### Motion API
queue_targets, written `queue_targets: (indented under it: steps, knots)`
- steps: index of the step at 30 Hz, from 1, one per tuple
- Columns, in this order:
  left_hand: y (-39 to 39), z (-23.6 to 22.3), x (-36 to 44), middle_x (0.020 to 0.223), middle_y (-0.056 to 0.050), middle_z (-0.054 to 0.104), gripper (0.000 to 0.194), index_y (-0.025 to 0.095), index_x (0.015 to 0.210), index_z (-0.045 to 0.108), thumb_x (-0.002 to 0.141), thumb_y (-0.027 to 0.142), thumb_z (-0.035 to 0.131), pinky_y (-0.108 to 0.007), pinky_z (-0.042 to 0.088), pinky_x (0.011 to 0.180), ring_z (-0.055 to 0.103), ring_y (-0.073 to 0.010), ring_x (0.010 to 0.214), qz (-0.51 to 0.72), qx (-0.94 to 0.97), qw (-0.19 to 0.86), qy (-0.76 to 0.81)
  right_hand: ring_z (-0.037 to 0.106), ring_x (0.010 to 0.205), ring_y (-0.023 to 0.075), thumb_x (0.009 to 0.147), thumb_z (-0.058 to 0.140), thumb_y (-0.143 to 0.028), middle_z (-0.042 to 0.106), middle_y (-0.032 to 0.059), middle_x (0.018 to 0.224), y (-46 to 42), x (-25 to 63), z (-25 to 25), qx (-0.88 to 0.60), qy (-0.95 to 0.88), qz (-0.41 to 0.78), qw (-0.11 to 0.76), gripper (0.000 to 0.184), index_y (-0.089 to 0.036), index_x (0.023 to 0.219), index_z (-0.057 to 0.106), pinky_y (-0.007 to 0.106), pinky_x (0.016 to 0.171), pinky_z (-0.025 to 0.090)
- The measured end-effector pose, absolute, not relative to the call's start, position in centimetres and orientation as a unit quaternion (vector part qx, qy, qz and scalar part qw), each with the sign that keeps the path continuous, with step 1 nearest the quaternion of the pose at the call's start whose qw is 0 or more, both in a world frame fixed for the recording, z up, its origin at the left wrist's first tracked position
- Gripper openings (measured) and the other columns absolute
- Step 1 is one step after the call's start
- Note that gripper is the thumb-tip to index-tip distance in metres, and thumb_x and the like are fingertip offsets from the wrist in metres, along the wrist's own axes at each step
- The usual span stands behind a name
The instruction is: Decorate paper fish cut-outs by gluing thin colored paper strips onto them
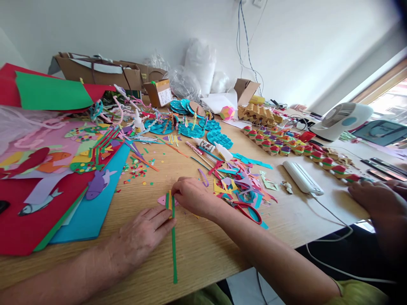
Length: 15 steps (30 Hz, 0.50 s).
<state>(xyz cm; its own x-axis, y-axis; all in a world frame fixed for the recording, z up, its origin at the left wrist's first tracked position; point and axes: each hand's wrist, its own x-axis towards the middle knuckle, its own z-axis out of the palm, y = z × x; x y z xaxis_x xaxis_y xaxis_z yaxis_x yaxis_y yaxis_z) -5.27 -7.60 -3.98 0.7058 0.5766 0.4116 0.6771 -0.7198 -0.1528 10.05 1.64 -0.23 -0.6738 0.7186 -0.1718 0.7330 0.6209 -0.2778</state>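
Observation:
My left hand (140,237) lies flat on the wooden table (203,250), fingers stretched out, fingertips touching a long green paper strip (174,250). My right hand (193,197) is closed, pinching the top of that strip where it crosses a small pink paper fish (162,200). A short yellow strip lies beside the green one on the fish.
Red-handled scissors (249,210) and a heap of coloured paper scraps (241,182) lie right of my right hand. Large red and blue sheets (85,216) with paper fish cover the left. Glue bottles (203,145), a white box with a cable (302,177), another person's hand (378,199) at right.

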Motion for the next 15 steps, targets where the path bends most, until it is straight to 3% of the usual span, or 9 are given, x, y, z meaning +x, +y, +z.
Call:
queue_targets:
  steps: [15]
  knots:
    - [-7.60, -3.95, -5.23, 0.089, -0.003, 0.064, 0.036, 0.016, 0.096, 0.056, 0.091, 0.007, 0.022, -0.028, 0.048, 0.073, 0.057, -0.0161, 0.086, -0.175, -0.911, 0.146, -0.345, 0.059, 0.083, 0.0147, 0.075, 0.046, -0.014, 0.065, 0.0043, 0.091, 1.78, 9.85, 0.07, 0.413, 0.898, -0.145, 0.040, 0.026, -0.020, 0.087, 0.068, 0.021, 0.067, 0.038]
